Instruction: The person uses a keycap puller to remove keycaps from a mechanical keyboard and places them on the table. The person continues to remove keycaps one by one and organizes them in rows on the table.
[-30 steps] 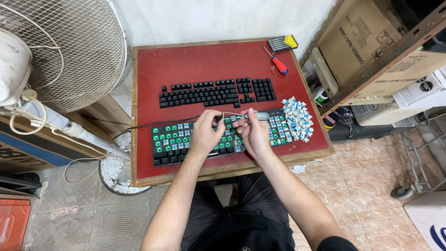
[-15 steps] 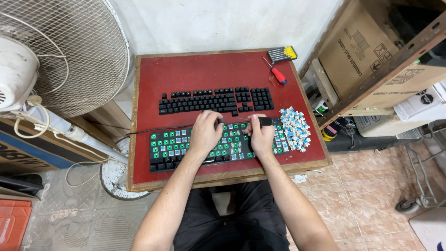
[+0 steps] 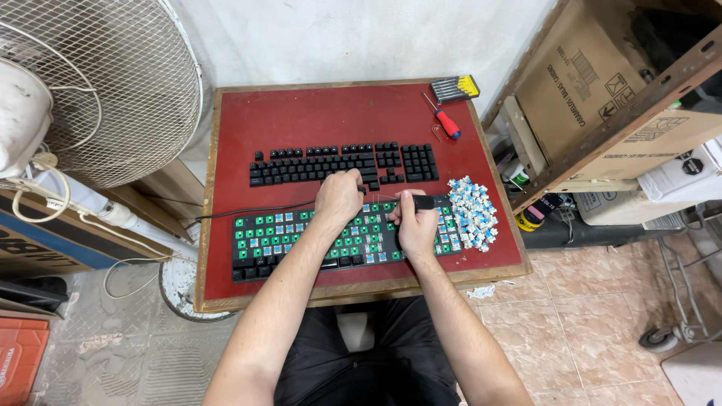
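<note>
A stripped keyboard (image 3: 286, 244) with a green plate and blue switches lies at the near edge of the red-topped table (image 3: 331, 113). My left hand (image 3: 338, 197) rests over its upper middle, fingers curled down onto the switches. My right hand (image 3: 416, 225) grips a black-handled tool (image 3: 425, 201) whose tip points left at the switches beside my left hand. A pile of loose blue-and-white switches (image 3: 472, 213) lies just right of my right hand. The removed black keycaps (image 3: 342, 164) are laid out in keyboard order behind the hands.
A red-handled screwdriver (image 3: 445, 122) and a yellow-and-black bit set (image 3: 456, 89) lie at the table's far right corner. A large white fan (image 3: 90, 83) stands left. Cardboard boxes (image 3: 587, 83) on a shelf crowd the right side. A black cable (image 3: 248, 212) runs left off the keyboard.
The view has shifted slightly. My hands have spread a little apart over the keyboard; the right hand now sits lower with the tool angled left, the left hand higher on the plate.
</note>
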